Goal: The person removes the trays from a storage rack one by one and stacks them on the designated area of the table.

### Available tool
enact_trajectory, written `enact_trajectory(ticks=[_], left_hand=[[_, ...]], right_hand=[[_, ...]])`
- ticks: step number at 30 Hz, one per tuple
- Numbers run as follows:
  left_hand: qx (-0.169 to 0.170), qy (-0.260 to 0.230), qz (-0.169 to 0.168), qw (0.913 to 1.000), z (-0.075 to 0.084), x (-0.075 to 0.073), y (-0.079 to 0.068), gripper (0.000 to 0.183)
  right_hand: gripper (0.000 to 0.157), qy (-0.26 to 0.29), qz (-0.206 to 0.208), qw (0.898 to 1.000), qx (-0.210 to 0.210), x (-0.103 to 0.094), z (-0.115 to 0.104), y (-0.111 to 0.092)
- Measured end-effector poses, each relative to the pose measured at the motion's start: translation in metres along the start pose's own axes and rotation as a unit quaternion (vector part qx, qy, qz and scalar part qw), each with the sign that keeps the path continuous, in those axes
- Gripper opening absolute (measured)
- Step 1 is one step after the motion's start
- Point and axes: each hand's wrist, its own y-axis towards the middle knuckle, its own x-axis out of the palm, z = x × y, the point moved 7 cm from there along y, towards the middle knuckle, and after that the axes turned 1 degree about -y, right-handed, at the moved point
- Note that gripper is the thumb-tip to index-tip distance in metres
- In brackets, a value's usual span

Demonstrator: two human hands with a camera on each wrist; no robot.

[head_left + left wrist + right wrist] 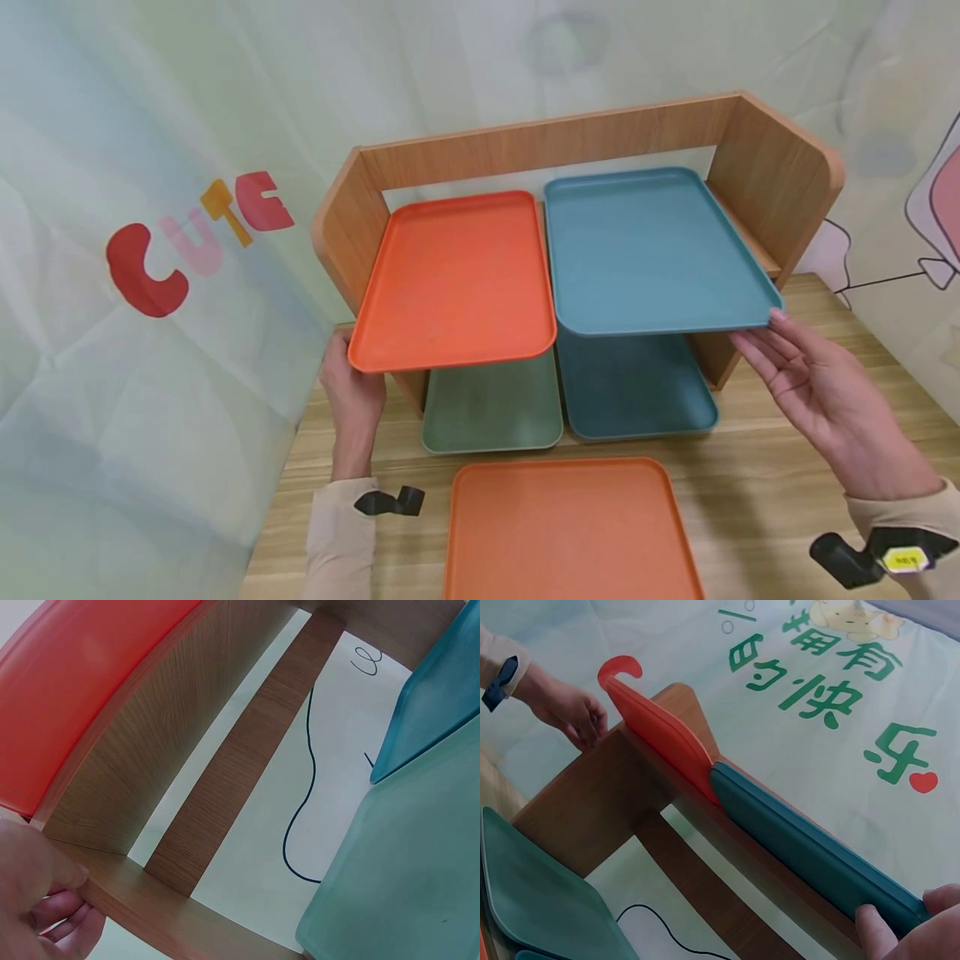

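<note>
My left hand (pixel 354 400) grips the side panel of a wooden desktop shelf (pixel 547 146), below the front corner of a red-orange tray (pixel 457 279). The left wrist view has its fingers curled round the panel's edge. On the shelf top, the red-orange tray lies beside a blue tray (pixel 652 250), their long sides close together. My right hand (pixel 832 392) pinches the blue tray's front right corner, thumb above and fingers beneath. Both upper trays stick out past the shelf's front. Under them lie a green tray (pixel 491 408) and a dark teal tray (pixel 637 392).
An orange tray (pixel 562 533) lies on the wood-grain table (pixel 772 467) in front of the shelf. Behind and to the left hangs a pale printed cloth (pixel 465 67) with letters. The shelf's right side panel (pixel 780 167) rises beside the blue tray.
</note>
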Motion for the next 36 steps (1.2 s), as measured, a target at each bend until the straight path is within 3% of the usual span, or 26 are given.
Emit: enact_trajectory(ticks=[22, 36], left_hand=[[-0.010, 0.006, -0.006, 0.9999, 0.0015, 0.0020, 0.0009, 0.010], [0.002, 0.012, -0.001, 0.9999, 0.0033, -0.0004, 0.0003, 0.008]], right_hand=[[0.030, 0.041, -0.007, 0.999, 0.029, -0.0050, -0.0080, -0.0039], [0.037, 0.017, -0.034, 0.999, 0.019, -0.0053, -0.0066, -0.0082]])
